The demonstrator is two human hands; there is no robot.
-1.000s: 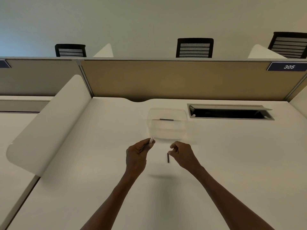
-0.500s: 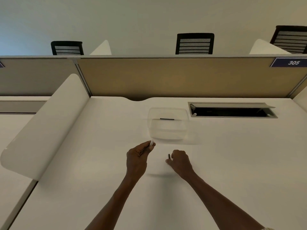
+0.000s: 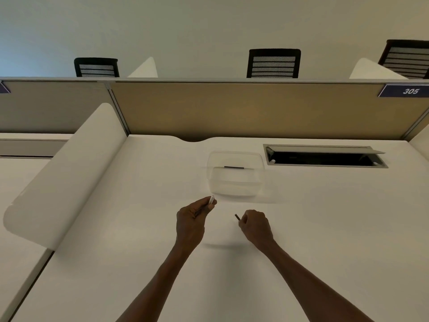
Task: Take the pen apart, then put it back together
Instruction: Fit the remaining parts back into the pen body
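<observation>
My left hand (image 3: 191,220) is closed around the white pen barrel (image 3: 211,200), whose end sticks out past my fingertips toward the container. My right hand (image 3: 255,225) sits low over the desk, a hand's width to the right, pinching a small dark pen part (image 3: 237,217) that points up and to the left. Another thin dark pen piece (image 3: 234,167) lies inside the clear plastic container (image 3: 234,194) just beyond my hands. Most of the barrel is hidden in my left fist.
The white desk (image 3: 325,217) ends at a tan partition (image 3: 232,110). An open cable hatch (image 3: 325,158) sits at the back right. A white curved divider (image 3: 65,173) borders the left side. Black chairs stand behind the partition.
My right hand came down to the dark part lying on the desk and closed on it, lifting and tilting it. My left hand kept its hold on the barrel.
</observation>
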